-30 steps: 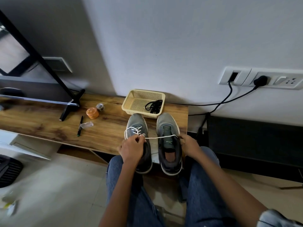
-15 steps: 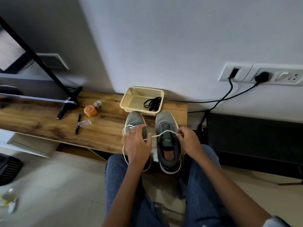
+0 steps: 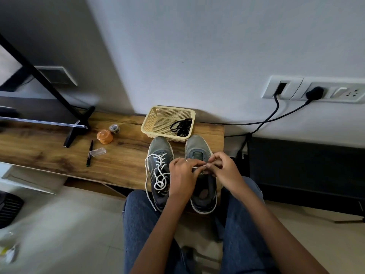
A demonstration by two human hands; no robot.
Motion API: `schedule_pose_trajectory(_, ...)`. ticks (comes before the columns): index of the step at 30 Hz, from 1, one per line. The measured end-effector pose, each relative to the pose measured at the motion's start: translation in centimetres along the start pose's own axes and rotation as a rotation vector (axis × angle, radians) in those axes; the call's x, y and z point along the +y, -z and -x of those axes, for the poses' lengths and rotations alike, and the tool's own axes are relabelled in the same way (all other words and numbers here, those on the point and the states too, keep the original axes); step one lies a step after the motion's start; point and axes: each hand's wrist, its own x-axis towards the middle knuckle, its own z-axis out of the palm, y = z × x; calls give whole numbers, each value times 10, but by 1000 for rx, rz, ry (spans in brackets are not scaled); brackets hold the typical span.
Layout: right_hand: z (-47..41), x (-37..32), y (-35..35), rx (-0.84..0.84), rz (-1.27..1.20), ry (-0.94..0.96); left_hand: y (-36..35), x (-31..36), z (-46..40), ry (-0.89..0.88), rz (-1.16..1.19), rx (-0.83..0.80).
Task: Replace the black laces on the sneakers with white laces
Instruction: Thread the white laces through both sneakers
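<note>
Your left hand and right hand meet fingertip to fingertip over the right sneaker, both pinching a bit of white lace between them. Just left of your left hand sits the left sneaker, already white-laced, its ends loose. Beyond your fingers, the basket holds the black laces. The bench edge ends just past your right hand.

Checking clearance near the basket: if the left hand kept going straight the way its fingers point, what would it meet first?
Most likely the right hand: the left hand points rightward across the right sneaker, fingertips nearly touching it.
</note>
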Motion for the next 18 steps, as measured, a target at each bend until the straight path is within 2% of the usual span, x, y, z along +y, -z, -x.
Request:
schedule_pose_trajectory(2,-5,2,0,6,-49,-24,0,-3,-4,50,-27,30)
schedule_pose_trajectory(4,-13,4,-1,104,-25,-26,-1,-8,-11,134,-22,44)
schedule_pose_trajectory(7,-31,9,-4,256,235,8,-9,-18,-23,261,21,16)
schedule_pose_trajectory(12,-54,12,-17,144,447,-36,-24,-23,-38,337,15,-26)
schedule_pose_trajectory(18,-64,20,-15,97,399,-110,-40,-23,-43,350,-177,-105)
